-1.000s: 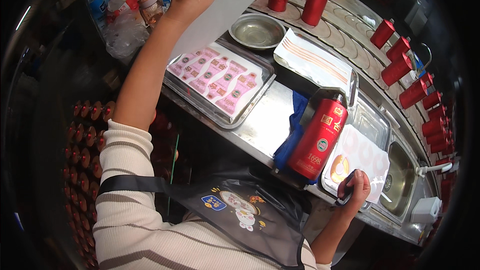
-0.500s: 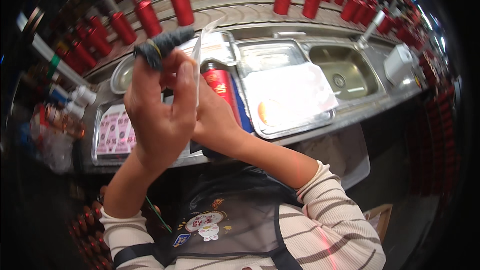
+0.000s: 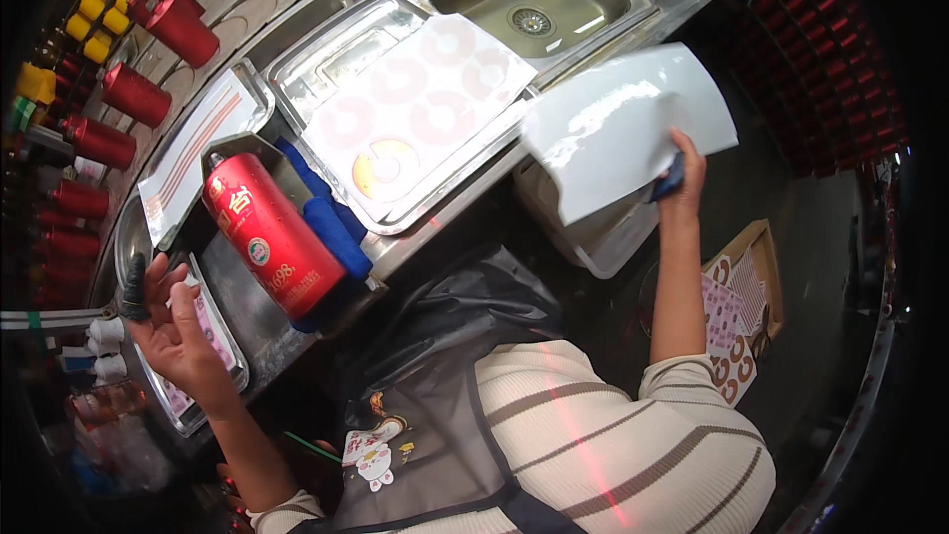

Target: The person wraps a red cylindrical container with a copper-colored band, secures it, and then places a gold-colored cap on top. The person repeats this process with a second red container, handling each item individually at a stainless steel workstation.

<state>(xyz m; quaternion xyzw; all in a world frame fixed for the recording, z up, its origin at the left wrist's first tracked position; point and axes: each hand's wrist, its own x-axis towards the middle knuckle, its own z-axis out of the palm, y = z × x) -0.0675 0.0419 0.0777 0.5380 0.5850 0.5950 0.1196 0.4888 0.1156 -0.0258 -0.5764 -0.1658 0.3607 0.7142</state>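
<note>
My right hand (image 3: 689,176) is out at the right, fingers closed on a white glossy sheet (image 3: 613,138) over a plastic bin. A dark blue piece (image 3: 670,181) shows at its fingers. At the left my left hand (image 3: 183,341) is raised with its fingers apart and nothing in it. A black wrap (image 3: 134,289) covers one of its fingers. Between the hands a red bottle (image 3: 272,237) lies on its side in a holder, next to a blue cloth (image 3: 336,237). Beyond it, a sheet of ring-shaped labels (image 3: 420,104) rests across a metal tray (image 3: 390,220).
A steel sink (image 3: 534,15) is set into the counter at the back. Striped label strips (image 3: 203,143) lie on a small tray; pink labels fill another tray (image 3: 240,376). Red bottles (image 3: 133,94) stand on a conveyor. The plastic bin (image 3: 593,252) and a cardboard box (image 3: 771,267) sit below.
My hands, close together before, are now far apart. The right hand has swung right with the white sheet, and the left has moved down and left. The view has turned right.
</note>
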